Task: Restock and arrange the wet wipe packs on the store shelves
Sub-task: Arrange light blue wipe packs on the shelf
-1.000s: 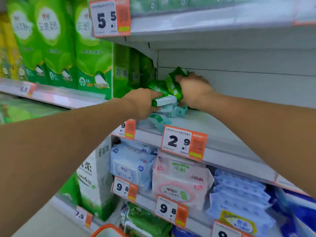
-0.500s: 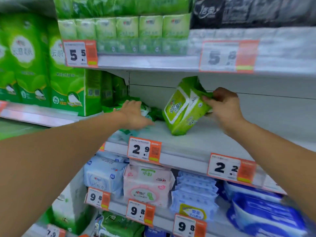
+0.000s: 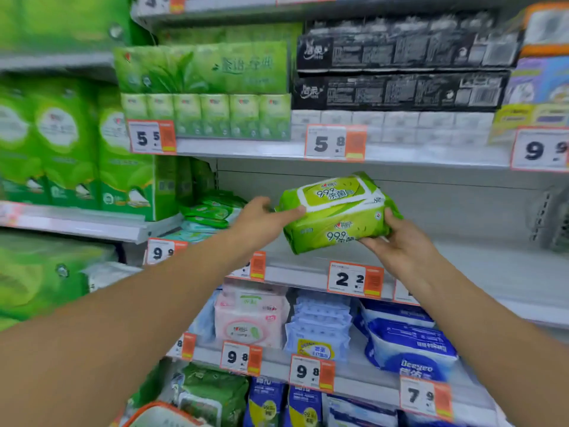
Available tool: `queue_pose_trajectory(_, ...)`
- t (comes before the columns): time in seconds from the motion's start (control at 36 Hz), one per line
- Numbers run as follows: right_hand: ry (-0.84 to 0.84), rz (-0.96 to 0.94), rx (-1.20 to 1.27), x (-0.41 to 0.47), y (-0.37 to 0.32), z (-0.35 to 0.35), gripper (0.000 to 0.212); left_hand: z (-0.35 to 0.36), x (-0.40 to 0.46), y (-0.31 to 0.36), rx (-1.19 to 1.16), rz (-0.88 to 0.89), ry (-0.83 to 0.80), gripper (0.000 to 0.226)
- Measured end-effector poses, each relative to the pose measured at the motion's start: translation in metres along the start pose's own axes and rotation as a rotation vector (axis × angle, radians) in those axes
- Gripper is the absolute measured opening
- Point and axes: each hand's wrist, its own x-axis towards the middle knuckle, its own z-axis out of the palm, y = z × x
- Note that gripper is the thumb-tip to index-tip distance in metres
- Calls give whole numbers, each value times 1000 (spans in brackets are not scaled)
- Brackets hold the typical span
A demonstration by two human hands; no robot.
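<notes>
green wipe pack held above middle shelf front edge, clear of it; long axis left-right, tilted | left hand pinches left end, right hand cups right underside; equally near | small green packs stacked at shelf's left end; bare shelf lies behind and right

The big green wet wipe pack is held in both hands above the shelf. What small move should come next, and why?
Probably lower the big green soft-plastic wet wipe pack onto the bare white metal shelf right below it. Left hand and right hand grip its ends, it hangs tilted in the air, and the stack of small green wipe packs lies to its left.
</notes>
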Motion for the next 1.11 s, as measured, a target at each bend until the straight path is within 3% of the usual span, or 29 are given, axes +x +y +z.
queue_pose_trajectory(0.06, -47, 43, 56, -19, 10, 7, 36, -7, -21, 2, -95, -69, -81, 40)
queue_pose_trajectory(0.11, -135, 83, 87, -46, 26, 15, 38, -16, -36, 1, -260, -211, -179, 61)
queue_pose_trajectory(0.22, -333, 175, -9, -92, 67, 14, 46, -59, -67, -12, -576, -276, -97, 36)
queue_pose_trajectory(0.31, -532, 335, -128, -106, 92, 3, 66, -99, -94, -45, -516, -265, -101, 53)
queue_pose_trajectory(0.36, -539, 442, -272, -114, 113, 8, 71, -118, -112, -66, -478, -282, -95, 70)
queue_pose_trajectory(0.44, -382, 418, -561, -120, 145, 24, 74, -135, -135, -88, -426, -294, -81, 75)
queue_pose_trajectory(0.5, -404, 359, -678, -120, 159, 29, 80, -146, -146, -103, -377, -296, -56, 73)
queue_pose_trajectory(0.58, -510, 306, -826, -119, 173, 37, 63, -167, -157, -129, -311, -329, -43, 71)
queue_pose_trajectory(0.67, -577, 320, -880, -121, 190, 43, 56, -185, -165, -146, -278, -403, -36, 70)
queue_pose_trajectory(0.81, -567, 447, -932, -121, 223, 41, 89, -210, -172, -162, -144, -498, -58, 64)
queue_pose_trajectory(0.92, -623, 516, -977, -123, 237, 44, 70, -218, -176, -168, -49, -557, -56, 60)
queue_pose_trajectory(1.0, -644, 559, -1000, -126, 246, 49, 70, -218, -180, -171, 27, -642, -42, 61)
queue_pose_trajectory(1.11, -667, 690, -1030, -131, 262, 44, 63, -226, -188, -182, 98, -795, -152, 59)
